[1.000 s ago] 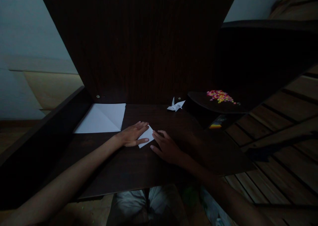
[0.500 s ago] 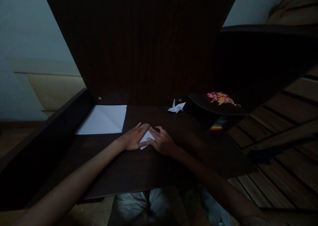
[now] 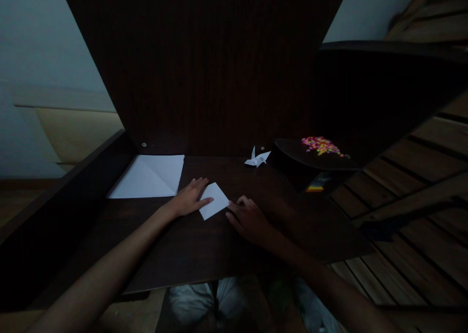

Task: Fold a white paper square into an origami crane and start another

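A small folded square of white paper [image 3: 215, 200] lies on the dark desk with one corner toward me. My left hand [image 3: 190, 198] rests over its left side, fingers stretched out and the thumb lying on the paper. My right hand [image 3: 250, 219] is at the paper's right corner, fingertips touching or just beside it, the fingers loosely bent and the thumb apart. Beyond my hands, near the back panel, stands a white origami crane [image 3: 258, 158]. A stack of white paper sheets [image 3: 149, 176] with diagonal creases lies to the left.
On a low dark shelf [image 3: 288, 149] at the right is a pile of small pink and yellow pieces [image 3: 321, 145]. A small box with a coloured stripe [image 3: 317, 184] sits beneath it. A raised side board [image 3: 73, 201] borders the desk on the left.
My hands have moved apart: the right has slid right and toward me, the left slightly left. More of the folded paper now shows between them.
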Tool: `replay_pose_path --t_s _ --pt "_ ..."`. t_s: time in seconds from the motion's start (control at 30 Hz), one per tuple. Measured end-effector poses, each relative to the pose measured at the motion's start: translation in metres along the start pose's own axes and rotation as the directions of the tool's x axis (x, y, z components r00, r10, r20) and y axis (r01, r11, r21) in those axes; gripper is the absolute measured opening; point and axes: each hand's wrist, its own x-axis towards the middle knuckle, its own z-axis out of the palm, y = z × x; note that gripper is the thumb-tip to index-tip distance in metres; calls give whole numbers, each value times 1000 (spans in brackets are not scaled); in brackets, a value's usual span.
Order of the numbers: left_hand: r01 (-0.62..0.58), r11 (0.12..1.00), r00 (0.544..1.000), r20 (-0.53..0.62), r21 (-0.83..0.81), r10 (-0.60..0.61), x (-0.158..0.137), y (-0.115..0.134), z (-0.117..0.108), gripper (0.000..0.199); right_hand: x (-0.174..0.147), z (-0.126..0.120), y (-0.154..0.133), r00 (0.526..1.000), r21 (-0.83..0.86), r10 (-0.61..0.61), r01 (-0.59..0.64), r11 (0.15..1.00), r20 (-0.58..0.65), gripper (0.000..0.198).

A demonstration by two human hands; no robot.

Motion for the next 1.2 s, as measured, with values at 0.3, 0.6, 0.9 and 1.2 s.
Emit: replay_pose_path --t_s 0.3,0.6,0.9,1.2 --pt "31 995 999 -24 -95 -33 -3 5 -2 66 56 15 7 994 154 89 -79 985 -58 27" --pt "45 957 996 -58 -287 -64 -6 27 -8 53 76 44 20 967 739 247 -118 664 -67 33" --pt "97 768 994 21 -633 -108 -8 41 -18 44 72 23 23 970 951 239 -30 308 -47 42" --pt "186 596 979 95 -781 -181 -10 40 -17 42 72 5 23 983 965 182 -84 249 39 38"
